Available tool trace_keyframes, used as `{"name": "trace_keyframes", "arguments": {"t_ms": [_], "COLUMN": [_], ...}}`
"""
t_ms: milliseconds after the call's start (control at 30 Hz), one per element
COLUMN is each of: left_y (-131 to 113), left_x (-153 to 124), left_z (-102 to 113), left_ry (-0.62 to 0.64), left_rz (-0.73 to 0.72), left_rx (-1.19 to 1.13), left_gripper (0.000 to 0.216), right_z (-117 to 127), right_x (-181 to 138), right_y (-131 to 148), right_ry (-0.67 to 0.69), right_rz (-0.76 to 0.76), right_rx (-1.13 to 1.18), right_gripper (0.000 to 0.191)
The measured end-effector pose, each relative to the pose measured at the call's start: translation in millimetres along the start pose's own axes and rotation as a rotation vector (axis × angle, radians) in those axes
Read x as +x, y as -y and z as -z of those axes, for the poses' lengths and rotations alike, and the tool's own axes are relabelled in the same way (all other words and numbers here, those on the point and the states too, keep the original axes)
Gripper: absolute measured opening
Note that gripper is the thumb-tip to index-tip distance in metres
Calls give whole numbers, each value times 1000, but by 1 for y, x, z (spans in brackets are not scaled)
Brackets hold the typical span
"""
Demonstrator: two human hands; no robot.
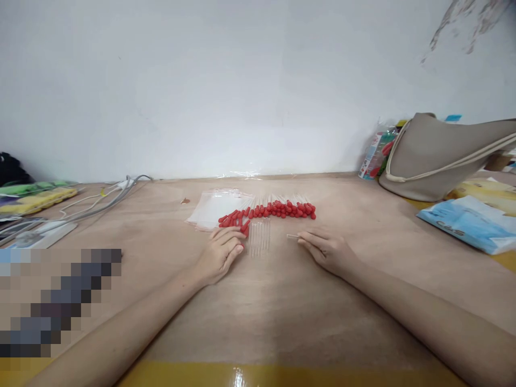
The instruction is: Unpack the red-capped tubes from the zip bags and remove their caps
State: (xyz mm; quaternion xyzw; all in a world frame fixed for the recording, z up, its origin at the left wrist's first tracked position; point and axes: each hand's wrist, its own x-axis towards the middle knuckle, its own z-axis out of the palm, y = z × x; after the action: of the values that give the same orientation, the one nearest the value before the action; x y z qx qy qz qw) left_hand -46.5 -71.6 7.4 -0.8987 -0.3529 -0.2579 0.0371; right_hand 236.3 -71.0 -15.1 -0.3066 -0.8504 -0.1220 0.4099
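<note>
My left hand is closed, with a bit of red showing at its fingertips, which looks like a red rubber bulb. Its fingers lie beside another red bulb at the left end of a heap of red-bulbed droppers, whose thin clear stems point toward the wall. Right of these fingers, several bare clear tubes lie side by side on the table. My right hand pinches a thin clear tube, which sticks out to the left from the fingertips.
Clear plastic bags are fanned behind the left hand. Cables and a white power strip lie at left. A grey bag, a clear wrapped package and a blue tissue pack stand at right. A white wall bounds the table.
</note>
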Motion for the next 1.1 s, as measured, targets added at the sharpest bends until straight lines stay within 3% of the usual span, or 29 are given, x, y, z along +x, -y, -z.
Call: {"name": "trace_keyframes", "arguments": {"t_ms": [133,267,433,600,800,933,1100], "left_y": [14,34,60,68,65,67,77], "left_x": [1,11,15,15,16,27,61], "left_z": [0,3,4,-7,-1,14,28], "left_ry": [-185,-361,-359,-345,-356,-216,130], "left_rz": [119,348,548,594,622,664,872], "left_rx": [-23,23,-66,-166,3,148,181], "left_gripper": [23,26,32,30,34,30,31], "right_z": [-5,-14,-22,-37,-44,-38,-31], "right_x": [1,3,13,23,26,29,34], "right_y": [-4,-3,-3,-6,-8,0,6], "right_ry": [58,122,112,68,49,98,212], "right_rz": [-114,-195,-280,-321,-306,-221,-144], "right_rx": [-125,-115,-45,-69,25,37,24], "right_gripper": [22,31,16,11,13,16,27]}}
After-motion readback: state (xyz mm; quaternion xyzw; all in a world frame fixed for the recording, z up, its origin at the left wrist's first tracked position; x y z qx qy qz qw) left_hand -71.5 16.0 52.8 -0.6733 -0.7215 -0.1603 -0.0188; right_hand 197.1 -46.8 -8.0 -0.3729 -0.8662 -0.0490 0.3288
